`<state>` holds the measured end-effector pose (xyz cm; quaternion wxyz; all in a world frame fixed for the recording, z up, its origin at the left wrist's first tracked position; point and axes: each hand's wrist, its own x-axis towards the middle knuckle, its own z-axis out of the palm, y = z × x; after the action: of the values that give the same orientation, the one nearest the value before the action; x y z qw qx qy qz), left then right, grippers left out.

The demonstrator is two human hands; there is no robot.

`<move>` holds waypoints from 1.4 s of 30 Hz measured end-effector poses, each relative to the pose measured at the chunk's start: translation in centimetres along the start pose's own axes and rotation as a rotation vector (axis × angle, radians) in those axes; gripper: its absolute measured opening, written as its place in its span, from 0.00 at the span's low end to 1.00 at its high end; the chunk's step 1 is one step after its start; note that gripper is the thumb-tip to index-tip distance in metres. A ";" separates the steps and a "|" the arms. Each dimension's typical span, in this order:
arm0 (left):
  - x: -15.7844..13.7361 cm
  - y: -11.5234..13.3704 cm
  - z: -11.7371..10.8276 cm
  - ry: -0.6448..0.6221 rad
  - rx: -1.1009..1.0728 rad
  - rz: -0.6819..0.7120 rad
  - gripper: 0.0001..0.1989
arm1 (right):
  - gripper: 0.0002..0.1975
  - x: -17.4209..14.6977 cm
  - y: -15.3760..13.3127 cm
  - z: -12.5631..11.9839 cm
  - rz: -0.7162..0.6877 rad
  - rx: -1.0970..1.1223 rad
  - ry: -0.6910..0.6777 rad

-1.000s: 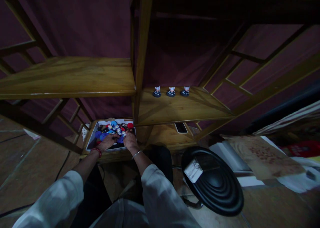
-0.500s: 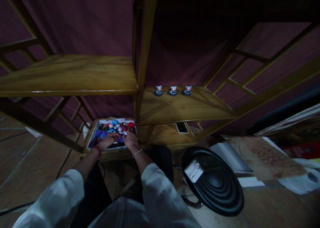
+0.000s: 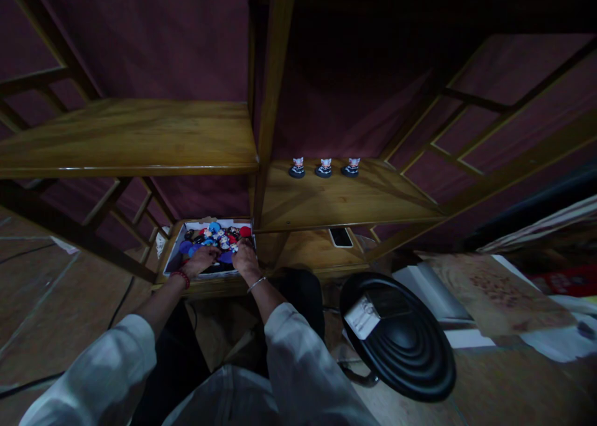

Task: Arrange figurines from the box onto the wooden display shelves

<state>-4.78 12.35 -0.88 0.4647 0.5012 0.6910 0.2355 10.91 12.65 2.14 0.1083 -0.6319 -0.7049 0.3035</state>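
A shallow white box (image 3: 170,263) on the lower left shelf holds a jumble of small toy figurines (image 3: 222,239) in blue, red, white and black. My left hand (image 3: 200,262), with a red bead bracelet, reaches over the near left part of the box. Its fingers are loosely bent and apart, with nothing plainly in them. At the near right part, my right hand (image 3: 245,259), wearing a silver bangle, has its fingers closed on a small white-and-blue figurine (image 3: 234,249). The fingers cover most of that figurine.
Three matching figurines (image 3: 323,168) on dark bases stand in a row on the right shelf (image 3: 345,202). A phone (image 3: 341,237) lies on the shelf below. To my right is a round black stool (image 3: 410,351) with a small box (image 3: 362,318) on it. A wooden post (image 3: 273,71) divides the shelving.
My left hand has drawn back slightly to the left, its fingers more bent. My right hand stays near the box's right side. The view has shifted slightly.
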 end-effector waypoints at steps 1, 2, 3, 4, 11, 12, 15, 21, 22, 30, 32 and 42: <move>0.0 0.0 -0.2 -0.023 0.089 0.020 0.08 | 0.20 0.0 0.0 0.0 0.010 0.000 0.008; -0.1 0.0 -0.5 -0.051 0.176 0.040 0.08 | 0.20 -0.1 -0.1 0.0 0.017 -0.003 0.016; -0.1 0.1 -0.7 -0.076 0.249 0.060 0.08 | 0.19 -0.1 -0.1 0.0 0.020 -0.009 0.021; -0.3 0.1 -0.8 -0.099 0.312 0.078 0.09 | 0.18 -0.2 -0.2 0.0 0.018 -0.019 0.023; -0.9 0.7 -0.7 -0.144 0.495 0.139 0.12 | 0.15 -0.3 -0.2 0.4 -0.032 -0.062 0.014; -0.9 0.7 -0.7 -0.139 0.490 0.136 0.12 | 0.14 -0.2 -0.1 0.4 -0.050 -0.059 0.026; -1.0 0.7 -0.7 -0.120 0.444 0.114 0.12 | 0.12 -0.1 0.2 0.8 -0.082 -0.044 0.058; -1.3 0.8 -0.9 -0.056 0.302 0.065 0.11 | 0.12 0.1 0.4 1.0 -0.121 -0.012 -0.009; -1.4 0.9 -0.9 -0.045 0.267 0.063 0.10 | 0.11 0.1 0.4 1.0 -0.126 -0.018 -0.025; -2.5 1.6 -1.0 0.009 -0.225 -0.032 0.08 | 0.11 0.3 0.5 1.0 -0.156 -0.052 -0.071; -2.5 1.6 -1.1 0.023 -0.269 -0.034 0.09 | 0.11 0.3 0.5 1.0 -0.153 -0.054 -0.084; -2.0 1.0 -1.1 0.039 -0.495 -0.082 0.12 | 0.13 0.2 0.3 0.6 -0.146 -0.057 -0.107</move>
<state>-5.17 11.06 1.23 0.5690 0.3389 0.6409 0.3882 10.77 12.62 1.46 0.0744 -0.5645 -0.7622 0.3080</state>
